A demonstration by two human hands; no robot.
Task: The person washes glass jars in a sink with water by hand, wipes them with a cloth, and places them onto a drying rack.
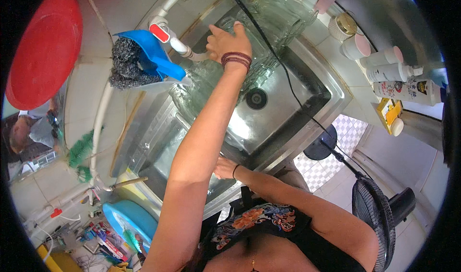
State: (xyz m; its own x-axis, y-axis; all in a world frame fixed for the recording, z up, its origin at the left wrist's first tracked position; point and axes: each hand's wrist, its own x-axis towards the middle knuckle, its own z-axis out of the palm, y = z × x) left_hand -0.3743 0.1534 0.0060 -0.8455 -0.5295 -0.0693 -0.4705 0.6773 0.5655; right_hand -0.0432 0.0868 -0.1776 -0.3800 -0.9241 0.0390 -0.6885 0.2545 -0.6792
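Observation:
My left hand (230,43), with dark red cords at the wrist, is over the stainless steel sink beside the white tap pipe (178,45). Its fingers are apart and no held thing shows. Clear glass vessels (266,23) lie heaped beyond it, and more glass (198,81) lies under and left of the forearm. My right hand (225,168), with a black band at the wrist, is low at the sink's near edge. The left forearm covers its fingers, so any hold is hidden. Between the hands are the steel basin (281,102) and its drain (256,98).
A blue holder (144,52) with steel wool scourers (124,63) hangs left of the tap. A black cable (284,65) crosses above the sink. Bottles (405,92) and cups (356,47) line the right ledge. A black fan (372,214) and blue basin (131,219) stand lower down.

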